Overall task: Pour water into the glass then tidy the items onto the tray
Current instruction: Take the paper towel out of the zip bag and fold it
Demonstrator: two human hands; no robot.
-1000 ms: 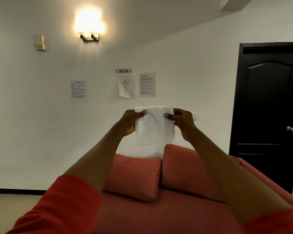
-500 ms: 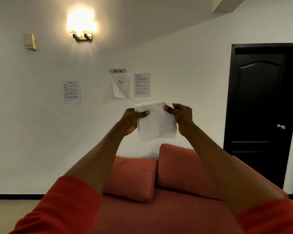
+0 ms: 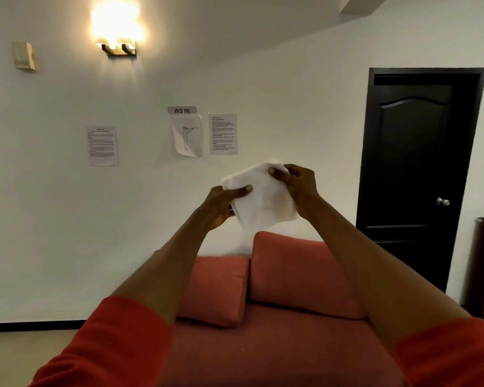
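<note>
white wall [image 3: 291,107] with papers [image 3: 102,145] and a lit lamp [image 3: 117,32], black door [image 3: 419,169], red couch [image 3: 263,344] with two cushions [image 3: 299,272], both arms out, white cloth [image 3: 263,199] held up in the air above the cushions, left hand [image 3: 221,205] and right hand [image 3: 296,182] each pinching a top corner

The person wears red sleeves [image 3: 118,339] pushed up near the elbows; both forearms and hands are bare.
</note>
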